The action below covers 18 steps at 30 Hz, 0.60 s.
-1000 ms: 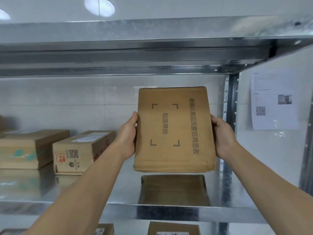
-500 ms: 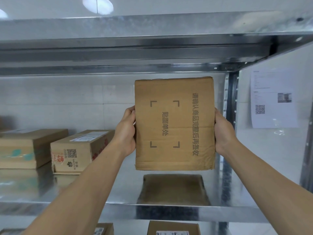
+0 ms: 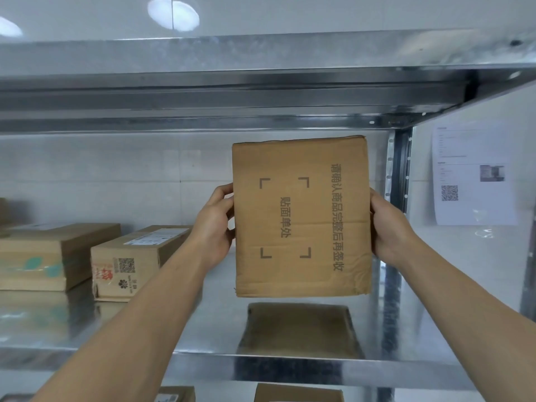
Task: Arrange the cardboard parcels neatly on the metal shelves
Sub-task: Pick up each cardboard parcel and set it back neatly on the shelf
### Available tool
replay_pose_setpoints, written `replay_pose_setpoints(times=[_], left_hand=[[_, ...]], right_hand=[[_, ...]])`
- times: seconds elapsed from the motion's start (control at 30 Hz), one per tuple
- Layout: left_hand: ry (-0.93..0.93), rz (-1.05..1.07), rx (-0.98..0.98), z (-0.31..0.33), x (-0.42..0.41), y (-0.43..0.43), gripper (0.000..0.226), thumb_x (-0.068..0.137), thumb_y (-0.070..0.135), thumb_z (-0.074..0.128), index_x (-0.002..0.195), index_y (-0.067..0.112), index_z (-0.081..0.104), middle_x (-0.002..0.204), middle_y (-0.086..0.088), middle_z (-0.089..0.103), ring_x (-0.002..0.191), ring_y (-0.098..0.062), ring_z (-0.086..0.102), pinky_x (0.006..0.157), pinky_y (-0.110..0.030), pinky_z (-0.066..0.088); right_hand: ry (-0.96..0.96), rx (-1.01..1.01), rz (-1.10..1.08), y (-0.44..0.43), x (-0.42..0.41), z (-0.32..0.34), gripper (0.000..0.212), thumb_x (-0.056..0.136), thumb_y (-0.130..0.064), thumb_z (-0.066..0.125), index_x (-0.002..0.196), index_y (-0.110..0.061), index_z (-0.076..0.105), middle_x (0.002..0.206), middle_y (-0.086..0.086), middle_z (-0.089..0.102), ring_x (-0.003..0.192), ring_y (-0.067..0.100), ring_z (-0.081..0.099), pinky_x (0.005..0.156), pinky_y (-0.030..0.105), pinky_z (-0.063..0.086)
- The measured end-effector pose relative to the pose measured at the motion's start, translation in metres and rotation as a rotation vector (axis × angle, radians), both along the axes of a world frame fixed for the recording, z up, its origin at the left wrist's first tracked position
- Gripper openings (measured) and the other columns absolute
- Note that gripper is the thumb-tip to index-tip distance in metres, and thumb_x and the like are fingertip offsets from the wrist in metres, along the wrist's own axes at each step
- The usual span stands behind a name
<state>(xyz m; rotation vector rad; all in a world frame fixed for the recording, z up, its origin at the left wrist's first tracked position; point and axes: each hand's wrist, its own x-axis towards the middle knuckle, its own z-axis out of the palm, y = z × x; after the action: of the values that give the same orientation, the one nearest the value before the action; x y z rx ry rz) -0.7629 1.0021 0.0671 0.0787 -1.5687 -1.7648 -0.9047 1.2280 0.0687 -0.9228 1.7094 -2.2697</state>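
A flat brown cardboard parcel (image 3: 301, 219) with printed characters stands upright on its lower edge at the right end of the metal shelf (image 3: 203, 323). My left hand (image 3: 214, 227) grips its left edge and my right hand (image 3: 388, 227) grips its right edge. Its broad printed face is turned toward me, and its reflection shows on the shelf below it. Whether its bottom edge touches the shelf I cannot tell.
Two more parcels lie on the shelf to the left: one with a QR code (image 3: 130, 262) and a longer one (image 3: 49, 256) at the far left. The shelf above (image 3: 261, 82) hangs close overhead. A perforated upright post (image 3: 397, 175) stands right of the parcel. More parcels (image 3: 298, 393) show on the shelf below.
The parcel has been tipped from leaning back to fully upright, facing me. Both hands kept their hold on its side edges.
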Motion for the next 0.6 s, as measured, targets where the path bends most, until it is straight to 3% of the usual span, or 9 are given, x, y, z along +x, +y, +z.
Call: replay_pose_setpoints(times=[0.13, 0.27, 0.37, 0.5, 0.57, 0.6], left_hand=[[-0.014, -0.01, 0.019, 0.001, 0.002, -0.008, 0.043, 0.096, -0.003, 0.035, 0.117, 0.024, 0.061, 0.08, 0.008, 0.07, 0.079, -0.011, 0.06, 0.065, -0.033, 0.047], [0.008, -0.003, 0.082, 0.001, 0.0, -0.008, 0.024, 0.102, 0.005, 0.046, 0.105, 0.022, 0.063, 0.075, 0.008, 0.07, 0.072, -0.013, 0.062, 0.057, -0.034, 0.05], [0.016, 0.005, 0.121, 0.002, -0.002, -0.006, 0.02, 0.104, 0.013, 0.05, 0.106, 0.024, 0.067, 0.071, 0.009, 0.068, 0.06, -0.011, 0.061, 0.061, -0.034, 0.051], [-0.027, 0.048, 0.122, 0.003, -0.005, -0.004, 0.019, 0.098, 0.014, 0.053, 0.096, 0.018, 0.072, 0.091, -0.005, 0.07, 0.09, -0.025, 0.06, 0.084, -0.041, 0.049], [-0.041, 0.044, 0.122, 0.002, -0.004, -0.001, 0.023, 0.098, 0.012, 0.051, 0.087, 0.018, 0.071, 0.087, -0.002, 0.074, 0.087, -0.023, 0.065, 0.085, -0.039, 0.052], [-0.043, 0.026, 0.11, 0.001, -0.003, 0.0, 0.027, 0.099, 0.012, 0.05, 0.085, 0.019, 0.072, 0.084, 0.0, 0.076, 0.084, -0.021, 0.067, 0.084, -0.038, 0.054]], right_hand=[[0.087, 0.074, 0.014, 0.009, -0.006, 0.004, 0.029, 0.108, -0.034, 0.046, 0.103, -0.039, 0.074, 0.076, -0.018, 0.068, 0.089, 0.013, 0.056, 0.082, 0.033, 0.045], [0.05, 0.029, 0.054, 0.013, -0.01, 0.006, 0.032, 0.108, -0.023, 0.047, 0.129, -0.038, 0.067, 0.08, -0.014, 0.066, 0.087, 0.014, 0.056, 0.084, 0.04, 0.046], [0.008, -0.02, 0.042, 0.011, -0.012, 0.005, 0.026, 0.107, -0.033, 0.051, 0.129, -0.032, 0.065, 0.072, -0.012, 0.061, 0.078, 0.013, 0.055, 0.081, 0.043, 0.045], [-0.008, -0.02, 0.013, 0.008, -0.014, 0.004, 0.023, 0.106, -0.045, 0.051, 0.117, -0.031, 0.065, 0.063, -0.011, 0.057, 0.056, 0.006, 0.054, 0.061, 0.032, 0.05], [-0.049, -0.027, 0.015, 0.007, -0.014, 0.005, 0.027, 0.104, -0.05, 0.053, 0.11, -0.028, 0.068, 0.073, -0.008, 0.066, 0.065, 0.009, 0.061, 0.059, 0.031, 0.056], [-0.078, -0.038, 0.027, 0.006, -0.015, 0.005, 0.037, 0.103, -0.055, 0.053, 0.113, -0.024, 0.071, 0.088, -0.004, 0.073, 0.08, 0.014, 0.067, 0.067, 0.036, 0.061]])
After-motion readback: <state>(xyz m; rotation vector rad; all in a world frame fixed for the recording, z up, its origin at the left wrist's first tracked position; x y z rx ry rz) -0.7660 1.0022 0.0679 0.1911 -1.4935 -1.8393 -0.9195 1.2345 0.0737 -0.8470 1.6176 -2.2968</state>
